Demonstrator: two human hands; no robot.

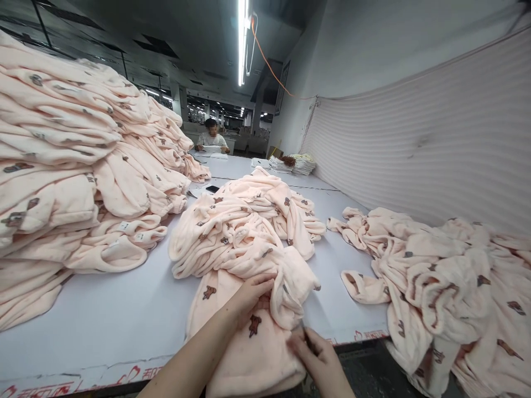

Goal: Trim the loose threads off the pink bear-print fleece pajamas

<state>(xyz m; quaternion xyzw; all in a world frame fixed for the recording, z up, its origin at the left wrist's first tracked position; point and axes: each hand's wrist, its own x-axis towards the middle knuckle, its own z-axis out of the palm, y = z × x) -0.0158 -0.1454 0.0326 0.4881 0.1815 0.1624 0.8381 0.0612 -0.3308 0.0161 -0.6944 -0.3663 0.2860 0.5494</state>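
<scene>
A pale pink fleece garment [269,354] with brown bear motifs lies in front of me, its lower part hanging over the table's near edge. My left hand [255,293] rests on it, fingers bent into the folds and gripping the cloth. At the garment's right edge is my right hand [317,356], thumb and fingers curled together and slightly blurred. A small dark, thin shape shows at those fingertips, too unclear to name. Just beyond, a heap of the same fleece [232,226] lies bunched on the table.
A tall stack of pink fleece garments [74,138] rises on the left. More garments [435,282] lie at right, drooping over the white table's edge [103,331]. Farther back are a phone [212,189], paper piles [302,164] and a seated person [212,141]. A striped cloth [415,149] hangs along the right.
</scene>
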